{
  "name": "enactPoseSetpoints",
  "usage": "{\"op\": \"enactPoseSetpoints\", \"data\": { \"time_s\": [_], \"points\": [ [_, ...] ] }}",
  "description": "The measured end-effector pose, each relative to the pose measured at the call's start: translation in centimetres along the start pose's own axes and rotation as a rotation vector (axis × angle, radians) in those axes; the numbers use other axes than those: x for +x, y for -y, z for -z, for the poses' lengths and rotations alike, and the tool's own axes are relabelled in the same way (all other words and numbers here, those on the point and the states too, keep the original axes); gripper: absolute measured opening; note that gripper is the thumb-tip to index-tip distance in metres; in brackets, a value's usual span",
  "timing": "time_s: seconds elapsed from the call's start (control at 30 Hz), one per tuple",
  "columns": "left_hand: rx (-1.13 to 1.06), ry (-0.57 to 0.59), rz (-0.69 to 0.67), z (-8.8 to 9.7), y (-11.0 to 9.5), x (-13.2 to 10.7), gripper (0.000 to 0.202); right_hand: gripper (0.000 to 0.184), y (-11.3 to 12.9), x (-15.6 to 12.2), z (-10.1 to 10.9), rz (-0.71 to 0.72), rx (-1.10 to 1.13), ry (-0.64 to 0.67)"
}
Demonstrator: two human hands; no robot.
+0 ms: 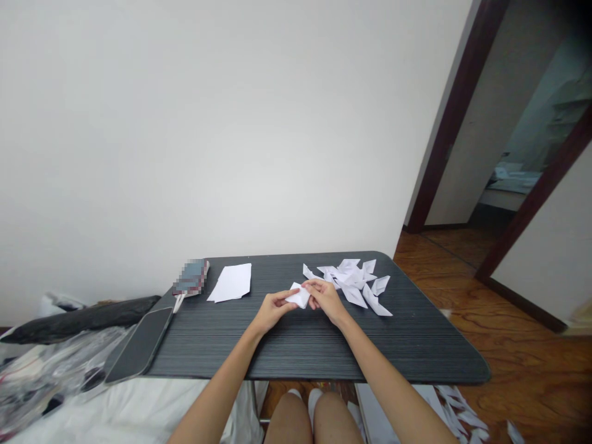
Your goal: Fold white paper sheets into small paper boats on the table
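Observation:
A small folded piece of white paper (300, 296) is held just above the dark table (208, 351), between my two hands. My left hand (274, 308) pinches its left side with thumb and fingers. On the other side, my right hand (325, 298) grips the paper's right edge, its fingers bent around it. Just beyond and right of my right hand lies a loose pile of folded white paper pieces (354, 277) with pointed ends. Left of my hands, a stack of flat white paper sheets (232, 282) rests on the table.
A blurred-out packet (191, 277) sits at the table's back left, with a white cord near it. A dark flat panel (139, 345) lies at the left edge. Plastic bags (69, 364) crowd the far left. More folded papers (462, 413) lie low at the right, below the table.

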State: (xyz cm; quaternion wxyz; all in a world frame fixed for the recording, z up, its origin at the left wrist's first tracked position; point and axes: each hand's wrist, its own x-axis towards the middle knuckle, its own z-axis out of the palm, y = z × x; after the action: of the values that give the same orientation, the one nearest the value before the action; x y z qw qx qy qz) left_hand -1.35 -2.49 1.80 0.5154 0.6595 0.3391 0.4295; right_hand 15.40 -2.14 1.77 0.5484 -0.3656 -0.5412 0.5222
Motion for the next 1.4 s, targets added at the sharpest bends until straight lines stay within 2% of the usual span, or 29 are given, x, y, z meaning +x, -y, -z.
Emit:
{"op": "enactPoseSetpoints", "data": {
  "time_s": [0.13,0.27,0.47,0.6,0.67,0.77,0.93,1.2,1.4],
  "points": [
    [-0.007,-0.086,0.018,0.1,-0.1,0.1,0.037,0.025,0.4,-0.2,0.0,0.02,0.028,0.094],
    [-0.03,-0.112,0.007,0.1,-0.1,0.2,0.033,0.025,0.4,-0.3,-0.1,0.045,0.031,0.175],
    [0.047,-0.14,-0.029,0.2,0.4,0.4,0.032,0.019,-0.5,0.2,-0.1,0.016,-0.034,0.073],
    [0.018,-0.219,-0.05,0.1,0.7,0.5,0.043,0.02,-0.6,0.5,-0.1,0.032,-0.049,-0.03],
    [0.031,-0.268,-0.063,0.1,0.7,0.4,0.037,0.022,-0.4,0.5,0.0,0.03,-0.049,-0.06],
    [0.067,-0.337,-0.088,0.1,0.6,0.2,0.026,0.025,0.0,0.3,0.0,0.032,-0.056,-0.058],
    [0.123,-0.405,-0.145,0.1,0.3,0.1,0.02,0.024,0.1,0.2,0.0,0.044,-0.043,-0.016],
    [0.08,-0.324,-0.088,0.4,0.3,0.4,0.023,0.029,-0.2,0.2,-0.1,0.05,-0.022,-0.006],
    [0.156,-0.389,-0.101,0.1,0.0,0.2,0.019,0.03,-0.5,0.2,-0.4,0.062,-0.011,-0.033]
  ]
}}
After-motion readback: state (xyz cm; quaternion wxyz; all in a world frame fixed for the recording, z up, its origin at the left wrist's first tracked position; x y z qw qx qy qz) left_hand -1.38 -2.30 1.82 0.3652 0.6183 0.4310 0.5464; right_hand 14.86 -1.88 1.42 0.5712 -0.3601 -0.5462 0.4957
